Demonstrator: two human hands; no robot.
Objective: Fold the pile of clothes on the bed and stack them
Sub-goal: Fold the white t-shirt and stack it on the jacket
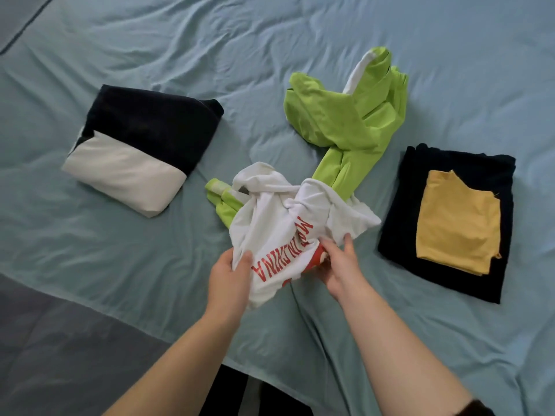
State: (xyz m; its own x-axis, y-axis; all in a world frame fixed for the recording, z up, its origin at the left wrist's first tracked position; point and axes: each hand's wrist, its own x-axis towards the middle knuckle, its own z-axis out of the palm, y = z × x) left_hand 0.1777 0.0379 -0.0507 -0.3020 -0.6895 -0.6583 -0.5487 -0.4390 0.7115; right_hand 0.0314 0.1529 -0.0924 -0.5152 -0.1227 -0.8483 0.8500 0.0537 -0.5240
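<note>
A crumpled white T-shirt [279, 223] is gripped at its near edge by the left hand [231, 273] and pinched by the right hand [341, 267]; untangling is judged to be in hand, with spreading flat called for next. Just beyond the grip a green garment [345, 121] is partly overlain and could be dragged along; a black-and-white bundle [135, 151] is set leftward, a dark stack [480, 166] rightward.

Matt, wrinkled cloth bedsheet [300, 40] — soft, crumpled white cotton-like shirt [270, 223].

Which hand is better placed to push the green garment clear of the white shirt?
Probably the right hand: most of the green garment lies on its side. It and the left hand both grip the white shirt.
</note>
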